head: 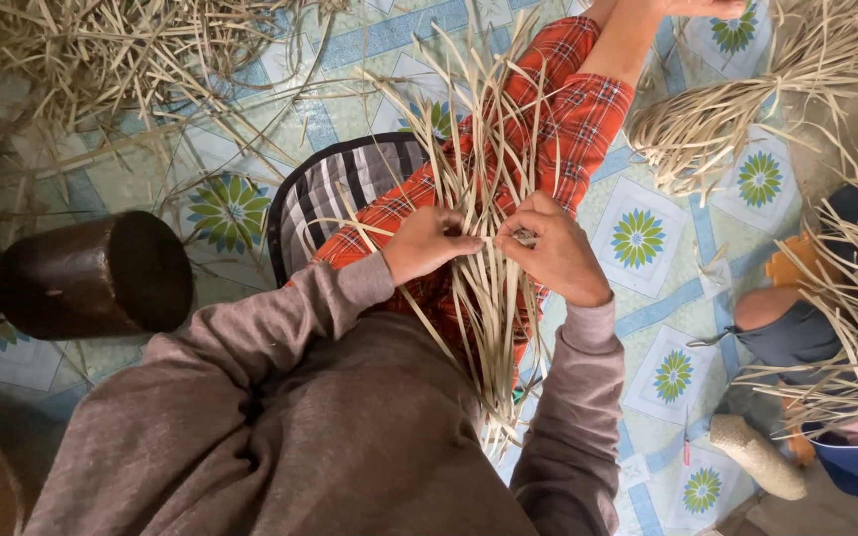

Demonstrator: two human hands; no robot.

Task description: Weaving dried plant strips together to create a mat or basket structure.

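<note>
Vinyl floor covering with blue bands and green flower medallions (647,238) spreads under everything, littered with loose dry straw (101,60); a grey-brown long-sleeved top (330,427) fills the lower frame; a dark round wooden block (101,273) lies at the left; red plaid trousers (568,109) stretch over the lap; across them lies a bundle of pale dried reed strips (484,248); the left hand (429,241) is clenched on strips, the right hand (553,248) pinches strands just beside it.
</note>
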